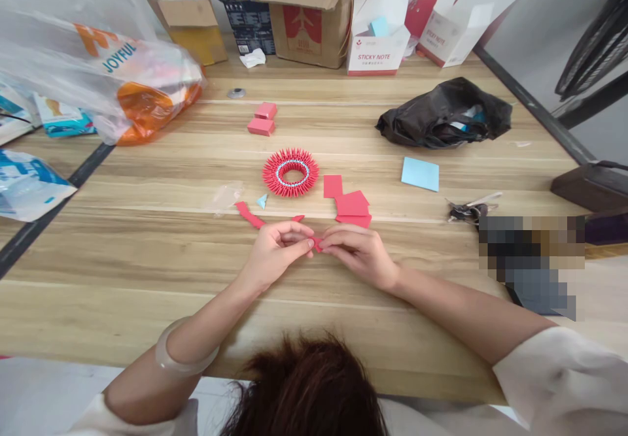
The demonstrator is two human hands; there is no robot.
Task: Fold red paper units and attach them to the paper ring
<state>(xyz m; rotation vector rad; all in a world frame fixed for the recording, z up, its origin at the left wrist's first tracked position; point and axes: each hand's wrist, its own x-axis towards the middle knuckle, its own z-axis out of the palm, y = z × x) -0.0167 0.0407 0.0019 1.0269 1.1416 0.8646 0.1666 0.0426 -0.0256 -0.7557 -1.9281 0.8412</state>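
Between my two hands is a small folded piece of red paper (318, 245), pinched by the fingertips of my left hand (280, 250) and my right hand (360, 251). Fingers cover most of it. Just beyond my left hand lie a curved red paper strip (249, 215) and a small light-blue folded paper piece (262, 201). A spiky ring of red folded paper (271, 176) with a light-blue and white inner edge sits farther back. Several loose red paper squares (352, 204) overlap beyond my right hand.
Two pink-red paper blocks (261, 126) lie behind the ring. To the right are a light-blue sticky note pad (420, 174), a black plastic bag (441, 112) and keys (466, 212). An orange and white bag (147, 96) stands left. Cardboard boxes (309, 31) and sticky note boxes (373, 57) line the back.
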